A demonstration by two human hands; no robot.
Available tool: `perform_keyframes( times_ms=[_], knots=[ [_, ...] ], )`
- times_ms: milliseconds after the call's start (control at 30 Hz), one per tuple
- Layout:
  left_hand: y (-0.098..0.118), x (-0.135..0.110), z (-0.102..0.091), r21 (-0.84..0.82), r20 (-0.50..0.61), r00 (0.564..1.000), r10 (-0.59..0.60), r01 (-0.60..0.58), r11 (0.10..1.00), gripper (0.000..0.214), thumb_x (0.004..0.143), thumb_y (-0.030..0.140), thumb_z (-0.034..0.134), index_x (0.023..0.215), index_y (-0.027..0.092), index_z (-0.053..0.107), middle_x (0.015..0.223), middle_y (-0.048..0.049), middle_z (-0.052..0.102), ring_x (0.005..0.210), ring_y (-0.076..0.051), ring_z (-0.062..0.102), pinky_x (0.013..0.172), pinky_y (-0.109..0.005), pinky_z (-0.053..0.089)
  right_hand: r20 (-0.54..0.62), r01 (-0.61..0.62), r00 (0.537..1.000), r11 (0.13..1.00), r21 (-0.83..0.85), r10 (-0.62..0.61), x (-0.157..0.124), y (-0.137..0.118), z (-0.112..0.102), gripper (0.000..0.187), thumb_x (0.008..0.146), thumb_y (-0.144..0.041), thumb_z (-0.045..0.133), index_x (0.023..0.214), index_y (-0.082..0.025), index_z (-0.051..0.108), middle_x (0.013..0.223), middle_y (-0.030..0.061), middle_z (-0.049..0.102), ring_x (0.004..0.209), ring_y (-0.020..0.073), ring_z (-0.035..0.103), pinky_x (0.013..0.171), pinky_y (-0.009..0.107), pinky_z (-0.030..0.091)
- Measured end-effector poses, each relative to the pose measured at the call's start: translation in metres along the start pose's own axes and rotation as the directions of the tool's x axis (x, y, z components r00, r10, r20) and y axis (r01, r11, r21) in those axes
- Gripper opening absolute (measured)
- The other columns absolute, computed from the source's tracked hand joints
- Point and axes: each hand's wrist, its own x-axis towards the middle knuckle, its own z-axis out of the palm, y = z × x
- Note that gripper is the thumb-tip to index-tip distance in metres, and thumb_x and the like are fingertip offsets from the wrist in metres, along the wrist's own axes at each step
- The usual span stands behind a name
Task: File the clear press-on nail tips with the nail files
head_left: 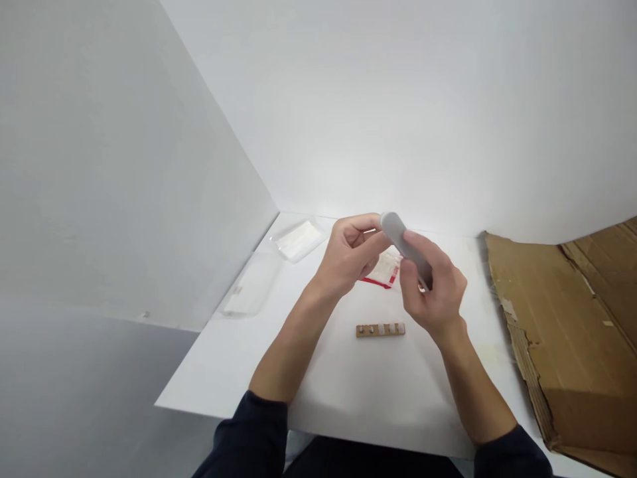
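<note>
A slim grey object with rounded ends [402, 238] is held up above the table, tilted down toward the right; its exact kind does not show. My right hand [436, 282] is closed around its lower part, thumb on one side and fingers on the other. The thumb and index finger of my left hand [354, 251] pinch its upper end, with the other fingers curled in. Below my hands, a small brown strip [377, 335] lies on the table, carrying several little metal and whitish pieces in a row. A white and red packet [387, 269] is partly hidden behind my hands.
Two clear plastic bags lie at the left of the white table [343, 398]: one at the back [299, 240], another nearer the left edge [243, 292]. Flattened brown cardboard [557, 318] covers the right side. White walls stand behind and left.
</note>
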Motion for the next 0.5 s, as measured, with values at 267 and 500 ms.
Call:
perform_keyframes(
  times_ms=[267, 500],
  knots=[
    [-0.0004, -0.0007, -0.0033, -0.028, 0.035, 0.999, -0.041, 0.042, 0.999, 0.026, 0.085, 0.04, 0.077, 0.074, 0.02, 0.064, 0.051, 0.01, 0.028, 0.04, -0.004, 0.017, 0.037, -0.023, 0.011, -0.005, -0.051, 0.999, 0.999, 0.019, 0.051, 0.0, 0.0013, -0.0012, 0.038, 0.106, -0.02, 0.053, 0.141, -0.034, 0.056, 0.084, -0.0029, 0.067, 0.05, 0.0097, 0.047, 0.044, 0.025, 0.041],
    [-0.0005, 0.0008, -0.0048, -0.036, 0.054, 0.998, -0.033, 0.035, 0.999, 0.026, 0.085, 0.039, 0.078, 0.073, 0.02, 0.064, 0.05, 0.0104, 0.028, 0.04, -0.004, 0.016, 0.037, -0.022, 0.012, -0.01, -0.063, 0.998, 0.998, -0.025, 0.063, 0.0025, -0.002, -0.0009, 0.036, 0.107, -0.02, 0.051, 0.14, -0.032, 0.057, 0.084, -0.0028, 0.068, 0.049, 0.0097, 0.045, 0.044, 0.025, 0.04]
  ],
)
